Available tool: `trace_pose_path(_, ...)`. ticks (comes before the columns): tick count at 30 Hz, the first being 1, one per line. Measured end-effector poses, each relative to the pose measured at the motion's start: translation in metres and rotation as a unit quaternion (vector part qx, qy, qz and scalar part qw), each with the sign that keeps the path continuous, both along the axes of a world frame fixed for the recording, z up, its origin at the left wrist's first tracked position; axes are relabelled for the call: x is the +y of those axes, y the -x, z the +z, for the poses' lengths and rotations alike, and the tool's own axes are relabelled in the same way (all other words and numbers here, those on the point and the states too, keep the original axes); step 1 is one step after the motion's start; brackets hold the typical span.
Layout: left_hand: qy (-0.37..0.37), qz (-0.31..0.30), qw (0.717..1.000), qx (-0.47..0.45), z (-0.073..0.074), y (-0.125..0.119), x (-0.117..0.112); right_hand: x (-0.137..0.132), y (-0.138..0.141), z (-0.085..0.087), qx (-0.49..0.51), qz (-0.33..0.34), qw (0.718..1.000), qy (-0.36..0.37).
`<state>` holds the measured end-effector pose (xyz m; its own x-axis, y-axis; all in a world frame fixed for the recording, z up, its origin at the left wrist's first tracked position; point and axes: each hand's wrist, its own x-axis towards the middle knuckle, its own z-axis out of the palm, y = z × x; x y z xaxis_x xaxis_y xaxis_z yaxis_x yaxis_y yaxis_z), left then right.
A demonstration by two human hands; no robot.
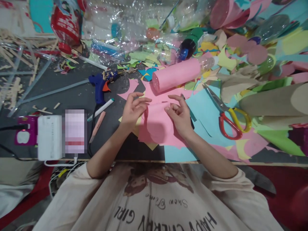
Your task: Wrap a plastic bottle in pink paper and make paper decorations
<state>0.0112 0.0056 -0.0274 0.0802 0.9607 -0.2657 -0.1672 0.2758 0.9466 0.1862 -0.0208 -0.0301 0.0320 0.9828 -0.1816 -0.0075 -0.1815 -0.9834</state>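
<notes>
The right hand (180, 117) has thumb and forefinger clamped on the upper right edge of a pink paper cutout (157, 115); the left hand (132, 110) curls by the opposite edge, and whether it grips there I cannot tell. The cutout is on the wearer's side of the pink-paper-wrapped plastic bottle (178, 74). The step in hand seems to be handling this piece; the next move calls for a light, even hold that leaves no crease. The cutout looks thin and plain, its lower edge rounded, with a shadow on the pink sheet (178, 141) beneath. Left of the bottle lies the blue hot glue gun (99, 91); right of it, nearer the wearer, lie red-and-yellow-handled scissors (223, 108)
</notes>
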Motion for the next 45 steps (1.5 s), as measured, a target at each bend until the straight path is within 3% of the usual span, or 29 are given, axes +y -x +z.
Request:
trace_pose_path(7, -0.079, 0.018, 0.996, 0.027, -0.015, -0.003, -0.004, -0.002, 0.0, -0.01, 0.004, -0.016, 1.0, 0.004)
trace_pose_path(11, -0.101, 0.048, 0.993, 0.035, -0.025, 0.003, 0.0, -0.002, 0.002, -0.014, 0.081, -0.029, 0.996, -0.003)
trace_pose_path(15, -0.136, 0.067, 0.984, 0.089, -0.027, 0.009, 0.003, -0.002, 0.003, -0.01, 0.114, 0.008, 0.993, -0.002)
trace_pose_path(23, -0.094, 0.015, 0.991, 0.095, -0.018, 0.007, -0.005, -0.003, -0.001, -0.007, 0.001, 0.039, 0.998, -0.048)
trace_pose_path(31, -0.163, -0.102, 0.974, 0.119, -0.022, 0.01, -0.004, -0.005, -0.002, -0.012, -0.048, 0.065, 0.995, -0.058)
trace_pose_path(33, -0.164, -0.113, 0.971, 0.13, -0.023, 0.009, -0.004, -0.005, -0.003, -0.008, -0.062, 0.059, 0.994, -0.068)
trace_pose_path(36, -0.159, -0.099, 0.968, 0.167, -0.023, 0.009, -0.004, -0.006, -0.015, 0.011, -0.115, 0.048, 0.989, -0.078)
trace_pose_path(39, -0.158, -0.081, 0.966, 0.186, -0.021, 0.011, -0.005, -0.015, -0.048, 0.038, -0.276, 0.047, 0.956, -0.087)
trace_pose_path(42, -0.169, -0.07, 0.966, 0.184, -0.018, 0.012, -0.005, -0.031, -0.099, 0.051, -0.493, 0.029, 0.868, -0.05)
trace_pose_path(45, -0.171, -0.068, 0.966, 0.182, -0.018, 0.013, -0.005, -0.049, -0.148, 0.041, -0.618, 0.013, 0.786, -0.007)
